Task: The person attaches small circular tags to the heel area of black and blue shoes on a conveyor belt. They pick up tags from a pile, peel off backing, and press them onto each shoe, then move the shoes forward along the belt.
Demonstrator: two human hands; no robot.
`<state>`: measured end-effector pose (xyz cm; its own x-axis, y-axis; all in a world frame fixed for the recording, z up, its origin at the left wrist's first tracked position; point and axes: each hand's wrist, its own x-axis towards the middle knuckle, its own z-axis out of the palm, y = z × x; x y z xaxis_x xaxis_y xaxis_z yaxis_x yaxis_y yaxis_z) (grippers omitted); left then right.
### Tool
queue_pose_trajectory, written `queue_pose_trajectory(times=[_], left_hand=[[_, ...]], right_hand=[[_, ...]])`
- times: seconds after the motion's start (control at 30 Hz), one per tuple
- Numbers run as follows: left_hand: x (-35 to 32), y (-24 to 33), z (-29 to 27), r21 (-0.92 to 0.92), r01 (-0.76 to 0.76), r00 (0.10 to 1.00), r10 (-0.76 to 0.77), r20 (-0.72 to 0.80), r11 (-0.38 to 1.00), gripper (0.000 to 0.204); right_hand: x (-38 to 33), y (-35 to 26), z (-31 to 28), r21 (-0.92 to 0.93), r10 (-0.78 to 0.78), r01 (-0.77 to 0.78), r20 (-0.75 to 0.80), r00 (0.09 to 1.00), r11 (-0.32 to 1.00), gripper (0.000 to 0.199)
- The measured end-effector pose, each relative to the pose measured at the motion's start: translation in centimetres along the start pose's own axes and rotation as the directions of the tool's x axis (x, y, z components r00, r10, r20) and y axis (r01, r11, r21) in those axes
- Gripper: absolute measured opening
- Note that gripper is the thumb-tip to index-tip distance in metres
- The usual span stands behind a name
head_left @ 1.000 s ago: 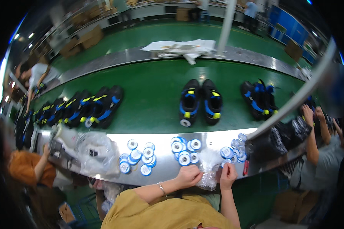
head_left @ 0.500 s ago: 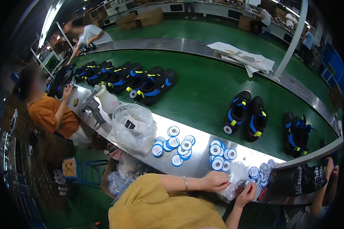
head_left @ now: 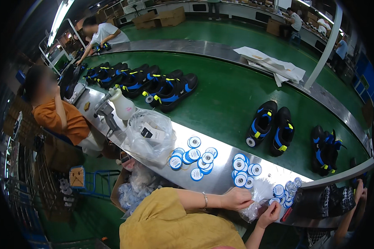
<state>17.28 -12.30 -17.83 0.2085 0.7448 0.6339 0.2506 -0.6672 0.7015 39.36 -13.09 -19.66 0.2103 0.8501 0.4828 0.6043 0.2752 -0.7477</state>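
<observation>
Since the earlier frame, a co-worker's hand (head_left: 57, 91), well left of the clear plastic bundle (head_left: 257, 198), has risen headward. Fingertips nearly closed, the left hand (head_left: 237, 198) meets the bundle's left edge and the right hand (head_left: 270, 213) sits just right; any grip I cannot tell. Round tags (head_left: 240, 179) flank the bundle on the bench (head_left: 222, 166); shoes (head_left: 261, 124) stand beyond.

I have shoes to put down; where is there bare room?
Widest: the green surface between the left shoe row and the middle shoe pair.
Narrower: the metal bench between the left tags and the middle tags.
Crowded: around the left hand and right hand, with clear plastic between and right tags close by.
</observation>
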Motion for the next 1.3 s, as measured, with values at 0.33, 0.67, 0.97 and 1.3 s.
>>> queue_pose_trajectory(times=[0.33,0.67,0.97,1.3], left_hand=[[-0.3,0.0,-0.3,0.005,0.022,0.999,-0.022,0.025,1.000,0.023],[-0.1,0.3,-0.6,0.012,-0.001,1.000,0.001,-0.007,1.000,0.022],[-0.2,0.3,-0.8,0.007,0.004,1.000,-0.004,-0.003,1.000,0.022],[-0.4,0.1,-0.9,0.010,0.021,0.999,-0.022,0.031,1.000,0.022]], right_hand=[[0.0,-0.8,0.4,0.016,0.002,-0.002,-0.008,1.000,1.000,0.011],[0.0,-1.0,0.7,0.004,-0.013,0.013,-0.035,0.999,1.000,0.008],[-0.5,-0.4,0.4,0.015,0.009,-0.009,0.004,1.000,1.000,0.013],[-0.3,-1.4,0.8,-0.005,-0.019,0.019,-0.030,0.999,1.000,0.009]])
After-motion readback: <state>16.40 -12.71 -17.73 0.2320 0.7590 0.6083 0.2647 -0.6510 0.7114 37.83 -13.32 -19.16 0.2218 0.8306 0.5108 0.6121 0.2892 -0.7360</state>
